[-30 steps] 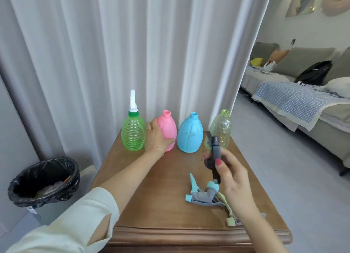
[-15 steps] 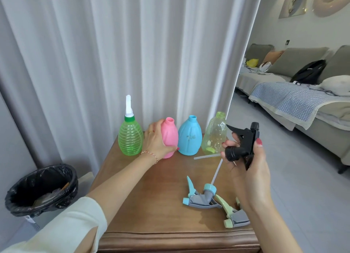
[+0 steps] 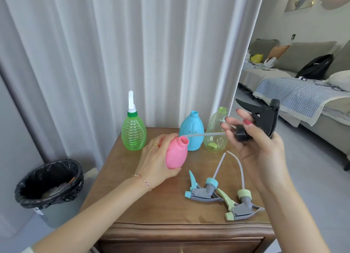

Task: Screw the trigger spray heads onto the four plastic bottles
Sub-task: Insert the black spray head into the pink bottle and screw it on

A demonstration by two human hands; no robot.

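Wooden table by curtains: left hand grips tilted pink bottle; right hand clasps black spray head. Only far-left green bottle capped; three remain.

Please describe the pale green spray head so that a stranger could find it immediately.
On the wooden table, look at the near right corner, where two loose spray heads lie. The pale green spray head is the one nearest the edge; its neighbour has a blue collar and trigger.

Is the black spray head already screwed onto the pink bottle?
No: the right hand holds the black spray head apart from the pink bottle, with only its dip tube tip reaching the open neck.
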